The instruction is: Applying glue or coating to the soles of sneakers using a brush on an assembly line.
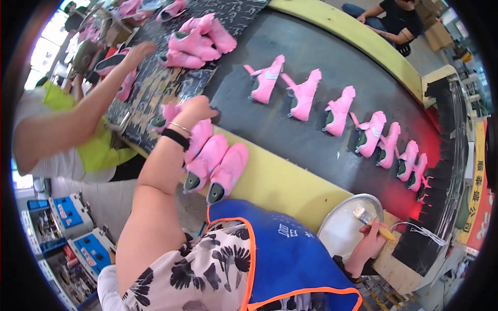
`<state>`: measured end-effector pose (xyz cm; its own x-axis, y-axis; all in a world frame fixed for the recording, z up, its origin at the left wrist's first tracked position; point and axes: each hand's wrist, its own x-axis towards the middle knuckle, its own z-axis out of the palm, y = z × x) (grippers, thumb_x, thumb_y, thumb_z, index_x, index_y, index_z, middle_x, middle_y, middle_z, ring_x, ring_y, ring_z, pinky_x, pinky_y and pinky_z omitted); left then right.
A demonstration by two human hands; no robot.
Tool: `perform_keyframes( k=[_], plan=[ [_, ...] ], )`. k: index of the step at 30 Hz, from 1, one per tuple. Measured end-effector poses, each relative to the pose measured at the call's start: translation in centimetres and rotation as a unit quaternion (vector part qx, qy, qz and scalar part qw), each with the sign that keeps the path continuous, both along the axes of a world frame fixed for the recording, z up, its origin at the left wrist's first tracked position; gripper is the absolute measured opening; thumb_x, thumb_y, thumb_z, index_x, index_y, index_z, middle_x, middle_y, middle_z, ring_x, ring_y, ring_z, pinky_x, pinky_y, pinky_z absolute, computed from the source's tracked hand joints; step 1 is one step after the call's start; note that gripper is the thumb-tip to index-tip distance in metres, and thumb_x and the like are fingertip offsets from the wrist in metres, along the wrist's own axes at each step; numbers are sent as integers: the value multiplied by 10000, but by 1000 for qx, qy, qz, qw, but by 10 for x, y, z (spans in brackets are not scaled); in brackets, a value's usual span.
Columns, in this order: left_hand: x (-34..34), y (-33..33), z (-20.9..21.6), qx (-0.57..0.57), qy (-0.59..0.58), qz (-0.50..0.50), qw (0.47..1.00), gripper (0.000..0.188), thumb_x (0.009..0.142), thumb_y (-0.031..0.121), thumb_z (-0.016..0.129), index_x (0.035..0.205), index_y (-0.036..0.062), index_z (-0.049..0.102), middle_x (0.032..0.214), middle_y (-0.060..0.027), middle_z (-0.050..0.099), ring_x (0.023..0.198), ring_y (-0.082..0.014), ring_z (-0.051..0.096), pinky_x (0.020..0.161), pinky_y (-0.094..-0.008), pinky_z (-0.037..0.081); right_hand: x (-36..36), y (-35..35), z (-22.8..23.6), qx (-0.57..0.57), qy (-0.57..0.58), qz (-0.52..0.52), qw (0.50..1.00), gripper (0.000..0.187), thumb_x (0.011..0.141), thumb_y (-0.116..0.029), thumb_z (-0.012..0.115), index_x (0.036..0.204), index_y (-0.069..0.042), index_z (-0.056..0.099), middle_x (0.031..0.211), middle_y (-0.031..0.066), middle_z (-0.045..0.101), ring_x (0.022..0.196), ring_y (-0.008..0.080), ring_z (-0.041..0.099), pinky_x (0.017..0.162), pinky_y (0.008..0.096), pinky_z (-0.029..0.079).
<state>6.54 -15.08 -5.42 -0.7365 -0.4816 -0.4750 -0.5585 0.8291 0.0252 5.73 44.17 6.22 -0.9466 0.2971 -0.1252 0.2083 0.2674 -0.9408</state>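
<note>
Lower right, the right hand (366, 242) has fingers clamped on a brush (386, 233) above the bowl (329, 217). Left of centre, the left hand (195, 110) overlaps a pink shoe (169, 114), grip unclear. Bare belt (267, 137) adjoins the yellow edge (290, 181).

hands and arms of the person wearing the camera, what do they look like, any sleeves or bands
Both hands are ungloved. The left hand has a thin, shiny bracelet and a wide black band at its wrist; that arm is bare up to a pale sleeve with black flowers. Something dark shows by the right hand's wrist, unclear what.
</note>
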Motion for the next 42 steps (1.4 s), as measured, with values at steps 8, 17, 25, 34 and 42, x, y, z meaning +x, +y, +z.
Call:
perform_keyframes(
  k=[8, 17, 25, 34, 42],
  plan=[
    [163, 9, -20, 251, 57, 127, 958, 984, 632, 577, 865, 1328, -49, 562, 1235, -273, 650, 1129, -382, 656, 939, -428, 539, 18, 7, -1, -44, 17, 19, 999, 190, 1022, -150, 567, 857, -68, 521, 705, 6, 526, 591, 69, 507, 570, 224, 436],
    [138, 119, 2, 452, 22, 236, 860, 909, 733, 572, 816, 1366, -11, 522, 1190, -215, 681, 955, -317, 715, 837, -404, 578, 33, 19, 1, -56, 26, 39, 997, 191, 1013, -148, 584, 852, -74, 515, 688, 5, 520, 577, 80, 512, 554, 223, 424],
    [118, 7, -18, -316, 232, 96, 915, 837, 700, 433, 867, 1323, 8, 504, 1346, -188, 525, 1279, -342, 497, 1057, -462, 420, 36, 12, 9, -34, 40, 35, 998, 195, 1012, -154, 586, 847, -78, 515, 685, 0, 517, 577, 71, 510, 551, 214, 419],
    [137, -31, -24, -208, 180, 168, 947, 730, 743, 566, 793, 1253, 91, 578, 1226, -142, 596, 1200, -348, 557, 981, -478, 470, 45, 1, 15, 18, 26, -3, 1000, 195, 1017, -165, 573, 856, -68, 522, 689, 0, 505, 584, 70, 501, 563, 218, 418],
    [159, 68, -16, -102, 142, 123, 977, 693, 743, 614, 760, 999, -23, 665, 1097, -204, 622, 1040, -382, 637, 877, -489, 528, 39, 10, 2, -45, 38, 23, 998, 176, 996, -140, 613, 867, -71, 515, 691, 12, 537, 582, 83, 526, 562, 229, 435]
  ],
)
